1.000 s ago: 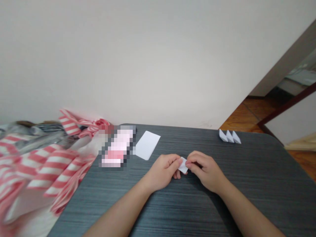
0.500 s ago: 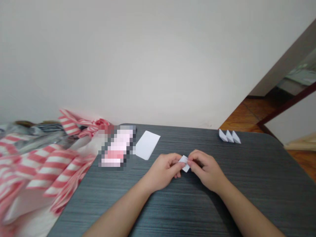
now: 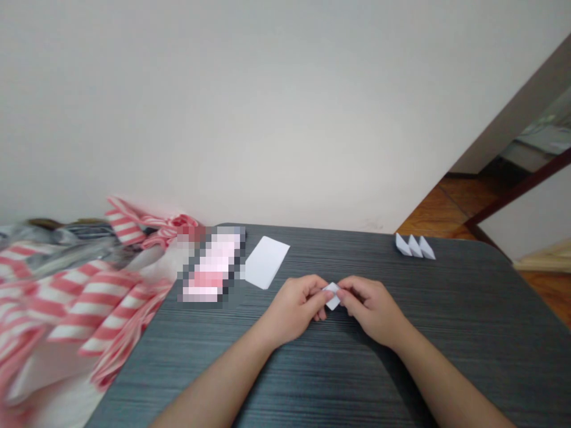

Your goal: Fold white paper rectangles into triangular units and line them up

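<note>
A small folded piece of white paper (image 3: 332, 302), diamond-shaped from here, is pinched between both hands above the dark table. My left hand (image 3: 301, 306) grips its left corner with thumb and fingers. On the opposite corner, my right hand (image 3: 368, 306) is closed in a pinch. Fingertips cover parts of the paper's sides. Flat on the table, beyond my left hand, lies a white sheet of paper (image 3: 266, 263). Several white folded paper pieces (image 3: 415, 246), joined or set close in a row with pointed tops, stand near the far right edge.
The dark wood-grain table (image 3: 285, 380) has rounded far corners and meets a pale wall (image 3: 285, 119). A pixelated, phone-like flat object (image 3: 214, 264) lies at the table's left. Red-and-white striped cloth (image 3: 89, 303) is heaped beside that edge. Brown tiled floor (image 3: 435, 211) shows at the right.
My right hand has shifted slightly left, and the folded paper has turned a little, so its diamond shape sits more squarely between my fingertips. My left hand has barely moved.
</note>
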### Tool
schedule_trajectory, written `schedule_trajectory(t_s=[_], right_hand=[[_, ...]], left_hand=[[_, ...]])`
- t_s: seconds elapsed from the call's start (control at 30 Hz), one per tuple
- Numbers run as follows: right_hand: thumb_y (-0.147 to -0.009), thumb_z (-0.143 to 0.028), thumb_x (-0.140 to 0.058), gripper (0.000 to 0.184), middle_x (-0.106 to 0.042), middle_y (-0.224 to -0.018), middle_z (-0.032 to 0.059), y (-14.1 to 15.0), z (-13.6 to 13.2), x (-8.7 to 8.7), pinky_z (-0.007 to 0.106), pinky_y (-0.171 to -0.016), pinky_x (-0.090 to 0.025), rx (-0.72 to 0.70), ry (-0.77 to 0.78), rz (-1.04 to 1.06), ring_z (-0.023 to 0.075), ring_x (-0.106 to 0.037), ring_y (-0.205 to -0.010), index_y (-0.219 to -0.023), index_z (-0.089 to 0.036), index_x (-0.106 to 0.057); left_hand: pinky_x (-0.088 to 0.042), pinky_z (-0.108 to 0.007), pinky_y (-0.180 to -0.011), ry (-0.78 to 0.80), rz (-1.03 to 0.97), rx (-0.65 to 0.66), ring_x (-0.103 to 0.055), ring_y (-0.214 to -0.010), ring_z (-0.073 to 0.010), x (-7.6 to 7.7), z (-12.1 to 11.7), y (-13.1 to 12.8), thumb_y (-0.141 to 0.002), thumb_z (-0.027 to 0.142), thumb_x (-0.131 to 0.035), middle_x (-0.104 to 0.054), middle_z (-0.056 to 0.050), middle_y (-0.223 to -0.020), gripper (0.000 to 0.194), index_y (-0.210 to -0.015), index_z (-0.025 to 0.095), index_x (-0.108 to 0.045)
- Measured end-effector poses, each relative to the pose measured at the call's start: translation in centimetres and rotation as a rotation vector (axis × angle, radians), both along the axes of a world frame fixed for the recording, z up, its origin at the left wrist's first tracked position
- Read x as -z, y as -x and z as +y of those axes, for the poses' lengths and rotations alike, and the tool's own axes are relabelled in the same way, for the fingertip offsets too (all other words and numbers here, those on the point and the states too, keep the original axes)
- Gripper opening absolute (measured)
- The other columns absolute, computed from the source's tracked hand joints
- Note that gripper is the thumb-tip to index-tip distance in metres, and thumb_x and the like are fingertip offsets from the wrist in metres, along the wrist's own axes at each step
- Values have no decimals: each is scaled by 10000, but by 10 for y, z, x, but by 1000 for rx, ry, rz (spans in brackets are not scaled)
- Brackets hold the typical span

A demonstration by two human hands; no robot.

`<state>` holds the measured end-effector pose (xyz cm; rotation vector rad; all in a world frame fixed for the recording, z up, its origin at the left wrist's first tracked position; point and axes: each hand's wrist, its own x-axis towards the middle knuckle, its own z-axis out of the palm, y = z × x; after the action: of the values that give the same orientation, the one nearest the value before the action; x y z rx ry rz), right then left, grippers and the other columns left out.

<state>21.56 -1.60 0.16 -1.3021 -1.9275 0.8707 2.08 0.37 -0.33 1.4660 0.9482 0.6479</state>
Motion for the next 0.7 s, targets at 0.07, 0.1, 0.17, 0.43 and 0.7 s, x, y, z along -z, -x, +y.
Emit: schedule_trajectory(t_s=[0.07,0.1,0.17,0.43,0.7], right_hand=[[-944,-255,-533,193,-584,-631,-11,1,0,-1,236,-568,-398,-6,4,3,120,-531,-548,-816,-176,-654],[-944,-252,-530,189,-587,-637,-11,1,0,-1,234,-570,-401,-10,7,5,120,-533,-548,-828,-176,-658],[-944,-243,-527,180,-593,-646,-11,1,0,-1,231,-575,-405,-12,6,9,119,-538,-550,-845,-177,-662],[-940,-234,-527,183,-591,-624,-19,1,0,1,230,-577,-409,-2,13,-7,120,-553,-549,-809,-182,-643],[-944,-233,-521,204,-589,-603,-23,1,-1,0,228,-584,-411,4,25,-6,118,-553,-550,-783,-180,-635]], left_hand=[[-465,-207,-553,2,5,-3,-584,-548,-111,0,0,0,-919,385,-560,-621,18,-603,255,-841,151,-625],[-465,-208,-555,2,7,-4,-587,-551,-112,0,0,0,-919,385,-559,-622,17,-604,256,-838,151,-624],[-464,-208,-558,-5,13,-7,-589,-555,-112,0,0,0,-922,387,-555,-625,17,-606,260,-828,153,-620],[-454,-211,-568,-58,61,2,-597,-562,-118,-1,0,1,-938,398,-523,-632,14,-602,294,-790,161,-615],[-453,-214,-564,-65,76,11,-600,-556,-123,-3,0,1,-941,387,-511,-643,3,-599,301,-784,159,-628]])
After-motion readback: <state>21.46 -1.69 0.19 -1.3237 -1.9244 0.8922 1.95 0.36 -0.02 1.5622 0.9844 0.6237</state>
